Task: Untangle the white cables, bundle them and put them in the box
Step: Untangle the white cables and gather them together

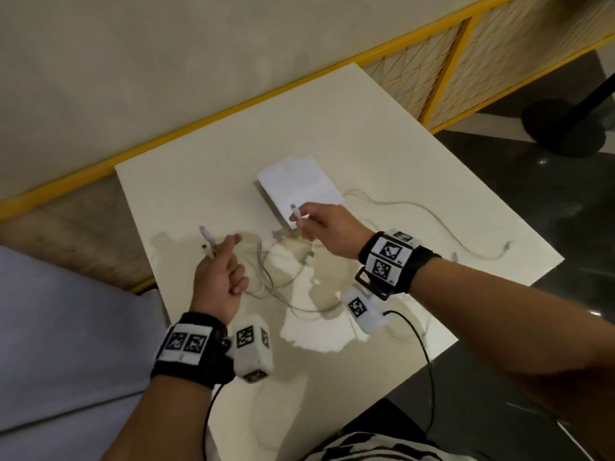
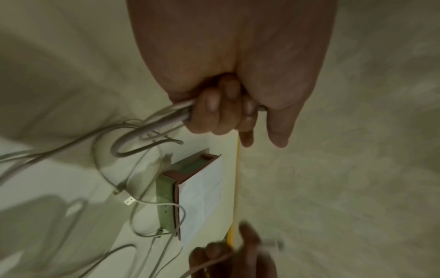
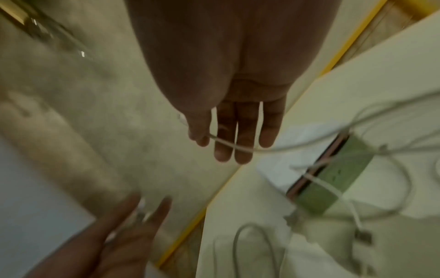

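Several white cables (image 1: 283, 281) lie tangled on the cream table (image 1: 382, 154) between my hands. My left hand (image 1: 221, 261) grips a few strands, and two plug ends (image 1: 207, 243) stick up past its thumb; in the left wrist view its fingers (image 2: 214, 112) curl round the strands (image 2: 166, 116). My right hand (image 1: 301, 222) pinches one cable just below its plug (image 1: 294, 211), held above the box's near corner. The right wrist view shows the thumb pressing that cable (image 3: 223, 142) against the fingers. The box (image 1: 299, 188) has green sides (image 2: 165, 203) and a white top.
One more white cable (image 1: 442, 224) trails across the right side of the table to its edge. A loose plug (image 2: 129, 200) lies beside the box. A yellow-framed wall (image 1: 233, 108) runs behind the table. Dark floor (image 1: 532, 201) and a black stand base (image 1: 562, 128) lie to the right.
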`<state>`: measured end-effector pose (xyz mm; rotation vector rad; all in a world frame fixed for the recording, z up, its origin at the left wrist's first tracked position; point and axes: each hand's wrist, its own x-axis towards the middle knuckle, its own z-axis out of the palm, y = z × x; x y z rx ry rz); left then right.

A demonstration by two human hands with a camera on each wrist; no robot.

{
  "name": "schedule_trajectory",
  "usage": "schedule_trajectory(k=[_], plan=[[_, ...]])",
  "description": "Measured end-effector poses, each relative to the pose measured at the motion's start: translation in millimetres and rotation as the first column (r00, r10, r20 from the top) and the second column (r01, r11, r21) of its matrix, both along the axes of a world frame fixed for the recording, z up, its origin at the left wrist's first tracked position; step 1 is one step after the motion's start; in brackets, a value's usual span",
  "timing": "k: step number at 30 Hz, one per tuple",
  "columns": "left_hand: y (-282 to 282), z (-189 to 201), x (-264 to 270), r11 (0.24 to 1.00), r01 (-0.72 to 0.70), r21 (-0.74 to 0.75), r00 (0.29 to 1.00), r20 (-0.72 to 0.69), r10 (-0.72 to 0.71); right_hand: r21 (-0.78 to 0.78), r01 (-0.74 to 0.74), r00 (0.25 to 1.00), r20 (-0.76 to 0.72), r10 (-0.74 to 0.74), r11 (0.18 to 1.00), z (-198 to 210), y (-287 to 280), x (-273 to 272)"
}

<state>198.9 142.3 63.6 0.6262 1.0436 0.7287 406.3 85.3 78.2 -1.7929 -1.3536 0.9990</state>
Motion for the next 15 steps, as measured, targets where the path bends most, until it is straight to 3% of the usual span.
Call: schedule_trajectory(k=[7,12,15], plan=[[-21,-15,-15,0.998,-0.058,-0.031,0.994,-0.092,0.055,-0.015,-0.085,0.996,-0.001,0.085,0.996,-25,18,-100],[-27,-26,-29,0.997,-0.057,-0.043,0.989,-0.136,0.051,0.025,-0.084,0.995,0.058,0.083,0.996,-36,14,-126],[-23,-33,-37,0.996,-0.091,-0.021,0.988,-0.127,0.088,-0.054,-0.114,0.993,0.027,0.116,0.992,-41,9,-127]])
